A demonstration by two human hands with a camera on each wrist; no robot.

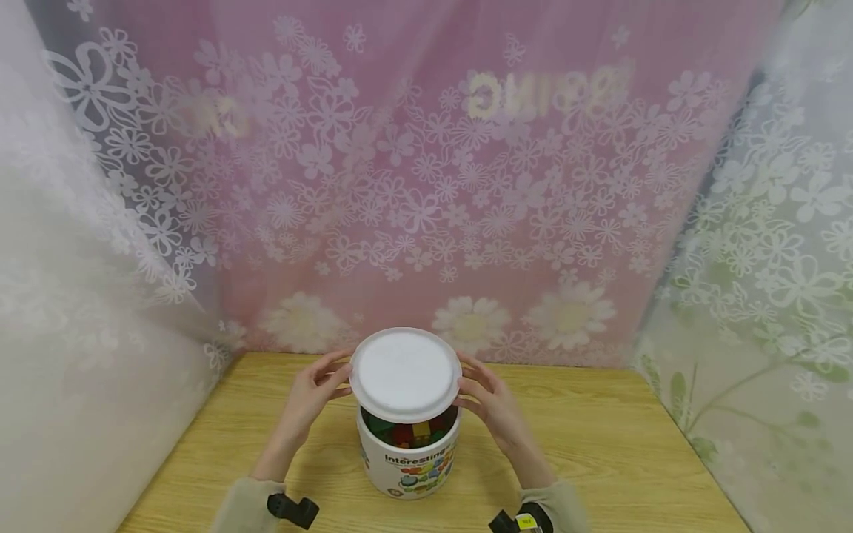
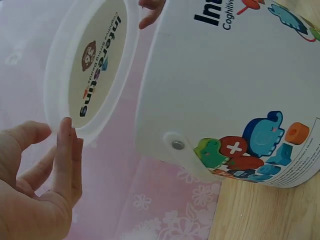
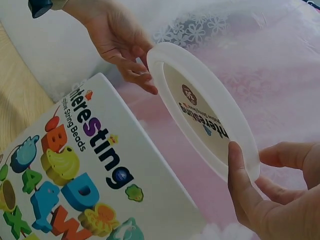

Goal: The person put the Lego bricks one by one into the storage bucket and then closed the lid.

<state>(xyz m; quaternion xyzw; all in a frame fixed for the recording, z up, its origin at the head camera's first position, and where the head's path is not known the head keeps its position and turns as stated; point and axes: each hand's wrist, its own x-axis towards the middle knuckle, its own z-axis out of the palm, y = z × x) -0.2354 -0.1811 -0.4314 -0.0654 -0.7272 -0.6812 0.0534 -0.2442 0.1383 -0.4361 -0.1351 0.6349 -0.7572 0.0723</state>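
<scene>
A round white lid (image 1: 405,374) is held tilted above a white bucket (image 1: 383,470) that bears the word "Interesting" and colorful pictures. My left hand (image 1: 309,400) pinches the lid's left rim between thumb and fingers. On the opposite rim, my right hand (image 1: 492,406) grips it the same way. Below the lid's near edge, red, green and yellow pieces (image 1: 402,435) show inside the bucket; the lid hides the rest of the opening. Both wrist views show the lid's printed underside (image 2: 102,65), apart from the bucket's rim.
The bucket stands on a wooden table (image 1: 586,444). Behind it hangs a pink flowered curtain (image 1: 413,185), with pale curtains (image 1: 87,355) at both sides. A strap tab with a metal rivet (image 2: 178,145) is on the bucket's side.
</scene>
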